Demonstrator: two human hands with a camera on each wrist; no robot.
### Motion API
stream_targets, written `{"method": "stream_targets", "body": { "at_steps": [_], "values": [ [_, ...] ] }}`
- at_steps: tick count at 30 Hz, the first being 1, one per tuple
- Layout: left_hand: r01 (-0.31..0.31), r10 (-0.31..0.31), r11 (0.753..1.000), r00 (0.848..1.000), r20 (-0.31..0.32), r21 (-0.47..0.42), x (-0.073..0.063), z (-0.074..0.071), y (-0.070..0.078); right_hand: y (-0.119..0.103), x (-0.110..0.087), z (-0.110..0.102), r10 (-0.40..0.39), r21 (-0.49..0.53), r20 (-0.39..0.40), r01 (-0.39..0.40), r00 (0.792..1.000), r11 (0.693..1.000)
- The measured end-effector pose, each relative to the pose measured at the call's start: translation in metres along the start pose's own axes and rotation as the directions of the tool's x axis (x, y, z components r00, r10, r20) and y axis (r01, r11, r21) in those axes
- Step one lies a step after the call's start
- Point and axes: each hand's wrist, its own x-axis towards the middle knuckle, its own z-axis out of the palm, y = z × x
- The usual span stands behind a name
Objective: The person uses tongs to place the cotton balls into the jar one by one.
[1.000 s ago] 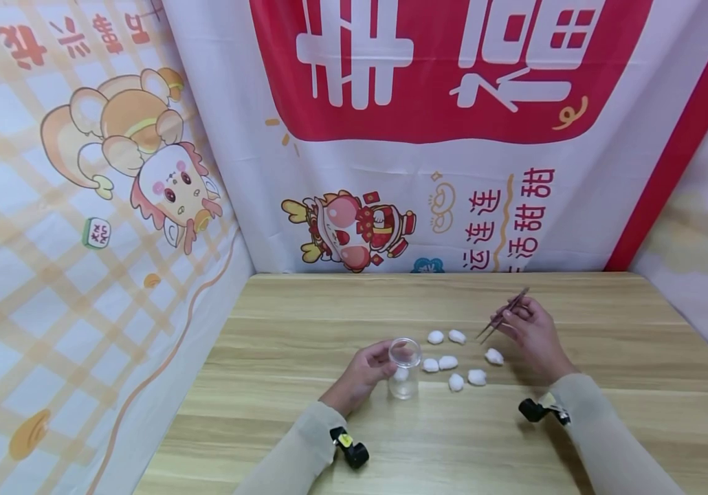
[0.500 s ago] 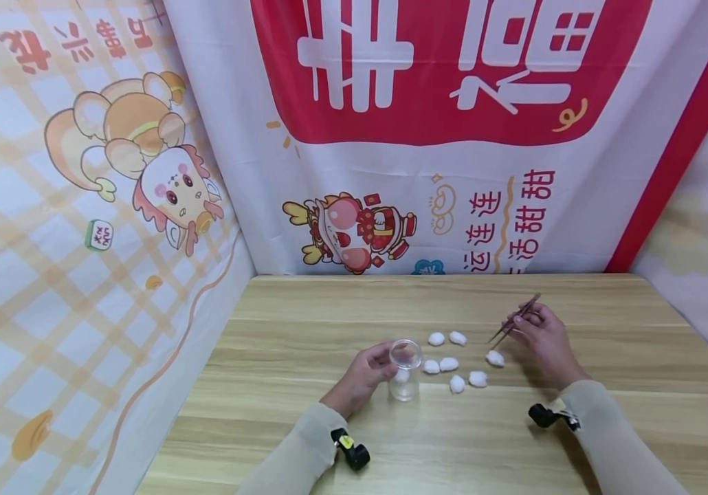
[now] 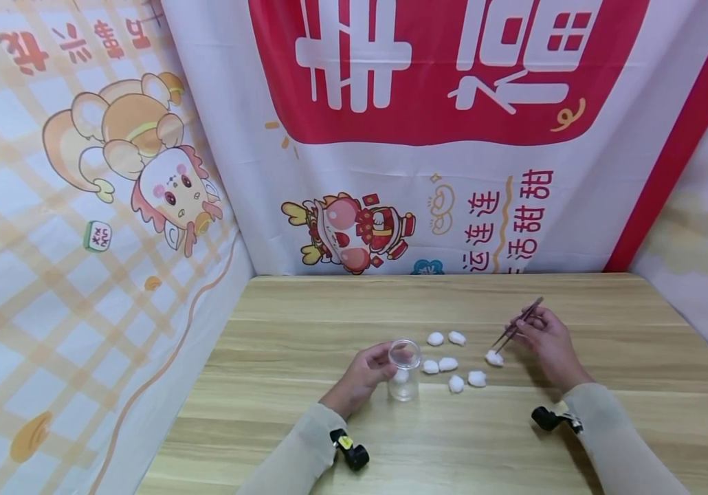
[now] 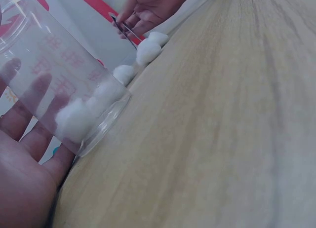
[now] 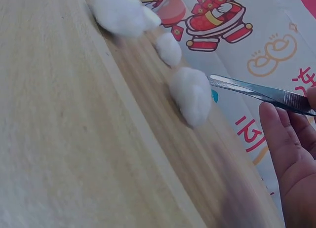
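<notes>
My left hand (image 3: 363, 375) grips a clear plastic jar (image 3: 403, 390) that stands upright on the table, fingers round its left side. A white cotton ball (image 4: 74, 120) shows inside the jar, in the left wrist view. My right hand (image 3: 550, 347) pinches a pair of metal tweezers (image 3: 520, 324) between thumb and fingers. The tweezers point down at the rightmost cotton ball (image 3: 494, 358), their two arms apart. Whether the tips touch this ball I cannot tell; in the right wrist view they are right beside a cotton ball (image 5: 192, 97).
Several more cotton balls lie between the jar and the tweezers, among them a pair (image 3: 439, 365) near the jar and one (image 3: 477, 378) nearer the front. The wooden table (image 3: 304, 309) ends at a printed cloth backdrop (image 3: 440, 158). Another cloth (image 3: 187, 309) borders its left side.
My right hand has moved right and a little nearer to me, bringing the tweezers' tips from the gap beside the back cotton balls to the rightmost one. The left hand and jar stay put.
</notes>
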Motion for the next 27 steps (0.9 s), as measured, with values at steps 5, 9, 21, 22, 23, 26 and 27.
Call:
{"method": "stream_targets", "body": {
  "at_steps": [5, 9, 21, 22, 23, 26, 27],
  "values": [
    [-0.004, 0.004, 1.0, 1.0, -0.001, 0.005, 0.0, 0.001, 0.0, 0.007, 0.002, 0.001, -0.007, -0.059, -0.041, 0.005, 0.999, 0.998],
    [-0.017, 0.017, 1.0, 1.0, -0.01, 0.012, 0.0, 0.001, -0.001, 0.013, 0.003, 0.001, -0.003, -0.094, -0.063, -0.003, 0.998, 0.996],
    [-0.017, 0.017, 1.0, 1.0, -0.008, 0.012, 0.0, 0.001, -0.001, 0.012, 0.004, 0.002, 0.045, -0.262, -0.114, -0.074, 0.992, 0.962],
    [-0.019, 0.02, 1.0, 1.0, -0.008, 0.012, 0.0, 0.001, -0.001, 0.012, 0.004, 0.002, 0.047, -0.265, -0.117, -0.077, 0.992, 0.961],
    [-0.023, 0.023, 1.0, 1.0, -0.01, 0.013, 0.0, 0.001, -0.001, 0.012, 0.004, 0.002, 0.05, -0.263, -0.117, -0.079, 0.992, 0.962],
    [-0.027, 0.028, 0.999, 1.0, -0.014, 0.017, 0.0, 0.001, -0.002, 0.012, 0.003, 0.002, 0.052, -0.23, -0.117, -0.078, 0.992, 0.97],
    [-0.026, 0.026, 0.999, 1.0, -0.015, 0.019, 0.0, 0.001, -0.002, 0.012, 0.003, 0.001, 0.049, -0.221, -0.115, -0.074, 0.992, 0.973]
  ]
}}
